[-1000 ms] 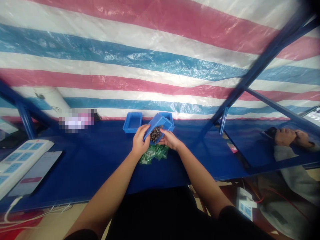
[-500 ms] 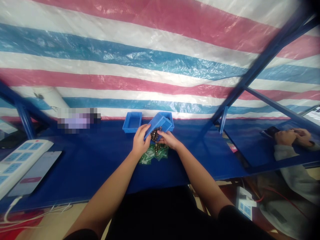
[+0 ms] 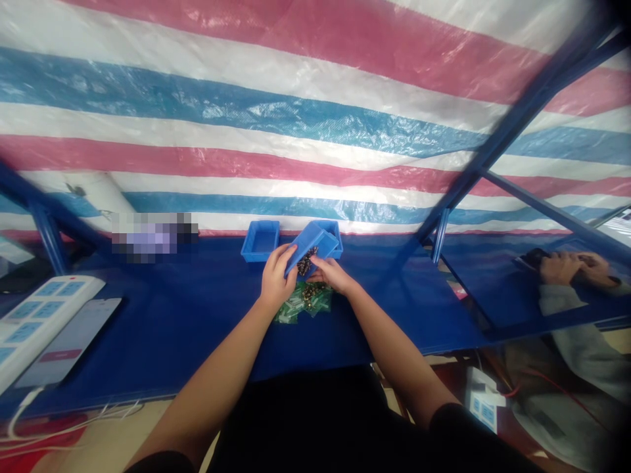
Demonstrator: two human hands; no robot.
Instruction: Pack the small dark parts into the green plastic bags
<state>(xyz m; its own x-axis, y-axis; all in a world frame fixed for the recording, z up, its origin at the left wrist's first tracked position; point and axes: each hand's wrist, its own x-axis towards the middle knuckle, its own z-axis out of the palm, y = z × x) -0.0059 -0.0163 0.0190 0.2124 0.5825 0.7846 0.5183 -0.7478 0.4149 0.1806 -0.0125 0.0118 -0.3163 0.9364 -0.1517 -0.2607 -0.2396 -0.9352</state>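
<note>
Between my hands a blue plastic bin (image 3: 308,240) is tilted toward me, with small dark metallic parts (image 3: 305,261) gathered at its lower end. My left hand (image 3: 279,274) is closed round its left side. On the right side, my right hand (image 3: 333,273) grips the bin's edge. Just below it lie small green-and-clear plastic packets (image 3: 296,305) on the blue table, with more of the metallic parts (image 3: 311,294) heaped on top. Their exact kind is too small to tell.
Behind stand a blue bin (image 3: 261,241) and another blue bin (image 3: 337,235), partly hidden. At left are a white power strip (image 3: 49,315) and a phone (image 3: 73,341). Blue frame bars (image 3: 473,171) slant at right, beyond which are another person's hands (image 3: 572,268).
Metallic parts that were streaming from the tilted bin now lie more widely on the packets, and the stream has thinned. My hands have barely moved.
</note>
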